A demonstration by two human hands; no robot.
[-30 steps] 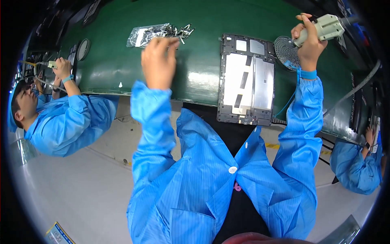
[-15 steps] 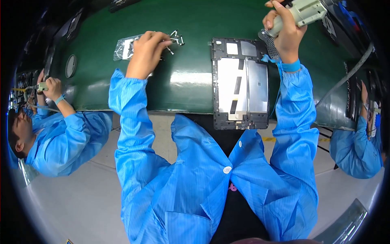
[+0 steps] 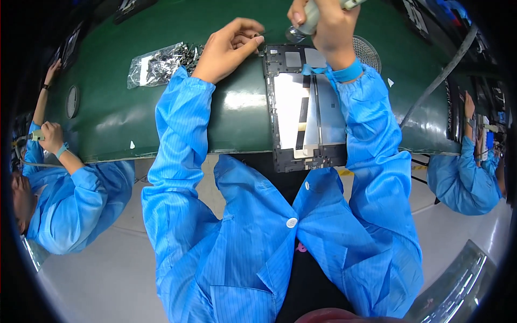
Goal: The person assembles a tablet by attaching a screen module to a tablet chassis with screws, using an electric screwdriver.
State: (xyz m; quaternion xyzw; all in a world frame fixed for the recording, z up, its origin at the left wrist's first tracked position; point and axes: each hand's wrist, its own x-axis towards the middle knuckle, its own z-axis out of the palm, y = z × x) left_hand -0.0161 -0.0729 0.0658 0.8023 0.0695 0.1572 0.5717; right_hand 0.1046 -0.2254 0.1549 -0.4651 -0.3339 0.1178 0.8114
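Observation:
An opened tablet housing [image 3: 287,102], black-framed with white and silver panels, lies upright at the table's front edge. My left hand [image 3: 226,51] is at its far left corner, thumb and fingers pinched together. Something small and dark shows at the fingertips, too small to name. My right hand [image 3: 336,35] grips a pale electric screwdriver [image 3: 311,19] above the housing's far edge, its clear-collared tip turned toward the left hand. The screwdriver's back end is cut off by the picture's upper edge. A blue wrist strap [image 3: 346,71] circles my right wrist.
Left of my left hand lies a clear plastic bag [image 3: 153,67] beside a pile of small dark parts [image 3: 188,53]. A round mesh dish [image 3: 370,51] sits behind my right wrist. A grey cable [image 3: 439,78] crosses at right. Co-workers in blue [image 3: 81,199] sit on both sides.
My left hand has moved right, from the small parts by the bag to the housing's corner. My right hand has brought the screwdriver left, over the housing's far edge.

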